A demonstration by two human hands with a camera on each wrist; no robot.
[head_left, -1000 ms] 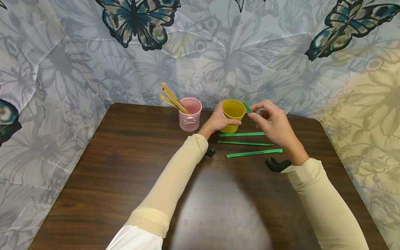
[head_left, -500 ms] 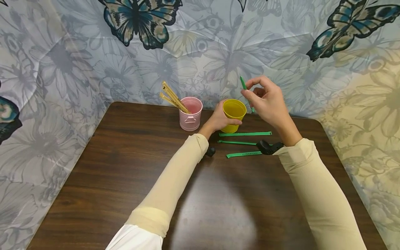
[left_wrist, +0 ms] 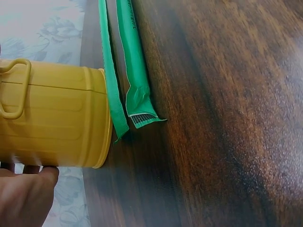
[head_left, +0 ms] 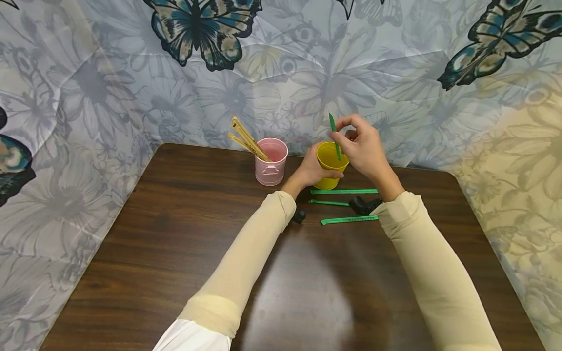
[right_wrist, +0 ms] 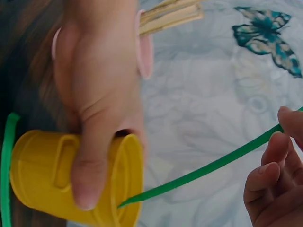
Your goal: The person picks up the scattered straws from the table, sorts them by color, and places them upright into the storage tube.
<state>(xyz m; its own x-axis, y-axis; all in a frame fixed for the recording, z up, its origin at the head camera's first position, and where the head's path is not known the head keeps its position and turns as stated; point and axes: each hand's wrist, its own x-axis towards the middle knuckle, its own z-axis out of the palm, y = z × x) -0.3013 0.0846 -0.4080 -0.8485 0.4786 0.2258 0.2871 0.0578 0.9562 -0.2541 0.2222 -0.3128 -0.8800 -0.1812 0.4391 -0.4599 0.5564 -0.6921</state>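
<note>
My left hand (head_left: 309, 168) holds a small yellow bucket (head_left: 327, 183) upright near the table's back edge, thumb across its front. In the left wrist view, the bucket's wire-style handle (left_wrist: 21, 90) shows on its side. My right hand (head_left: 363, 147) pinches the upper part of a slim green stick packet (head_left: 332, 123) between thumb and forefinger. This packet hangs nearly upright, its lower end inside the bucket's mouth, as the right wrist view also shows at the packet's tip (right_wrist: 130, 201). Three similar green packets lie in front of the bucket, including the nearest packet (head_left: 347, 221).
A pink bucket (head_left: 269, 174) with several yellow stick packets (head_left: 248, 138) leaning in it stands left of my left hand. Black wrist camera (head_left: 363, 205) partly covers the lying green packets. Butterfly-print cloth (head_left: 281, 97) hangs behind the brown table (head_left: 175, 234).
My right hand first raised the green packet from behind the yellow bucket, then moved left and slightly down, bringing its lower end into the bucket. My left hand has kept its hold.
</note>
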